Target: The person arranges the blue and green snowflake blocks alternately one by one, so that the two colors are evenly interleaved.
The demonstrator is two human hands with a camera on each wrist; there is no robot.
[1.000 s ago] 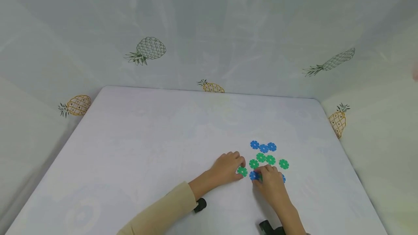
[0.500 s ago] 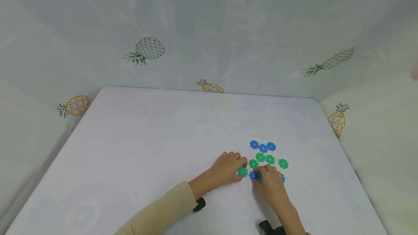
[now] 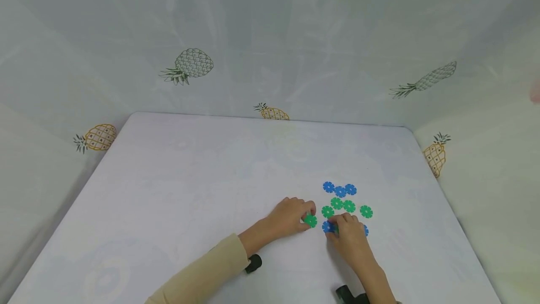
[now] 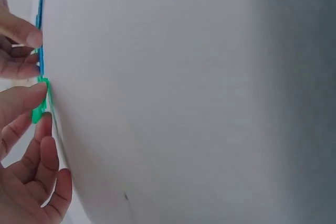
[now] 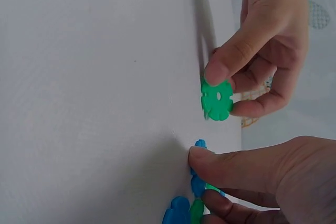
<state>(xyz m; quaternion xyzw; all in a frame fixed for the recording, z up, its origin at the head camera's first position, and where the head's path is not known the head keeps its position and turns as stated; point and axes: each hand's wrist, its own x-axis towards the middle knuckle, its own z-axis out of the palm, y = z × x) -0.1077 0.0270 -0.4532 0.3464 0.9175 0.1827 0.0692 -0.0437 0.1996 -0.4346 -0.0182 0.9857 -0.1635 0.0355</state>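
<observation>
My left hand point(image 3: 291, 218) pinches a green snowflake disc point(image 3: 311, 220), a flat toothed plastic piece with a hole in its centre. In the right wrist view that green disc point(image 5: 218, 100) stands tilted between thumb and fingers. To its right, my right hand point(image 3: 351, 239) grips a blue snowflake disc point(image 3: 327, 227) with thumb and fingertips. A bit of green shows under the right fingers, and a second blue disc point(image 3: 365, 231) peeks out past that hand, mostly hidden. The pinched green disc and the gripped blue one are apart in the head view.
Behind the hands lie three green discs point(image 3: 336, 203) in a cluster, with a row of three blue discs point(image 3: 340, 192) beyond. One more green disc point(image 3: 366, 211) lies to the right. The white table point(image 3: 202, 168) meets a pineapple-print curtain point(image 3: 270, 50) at its far edge.
My left hand edges slightly right, then draws back left with the green disc, widening the gap to the blue one. The right hand holds its place.
</observation>
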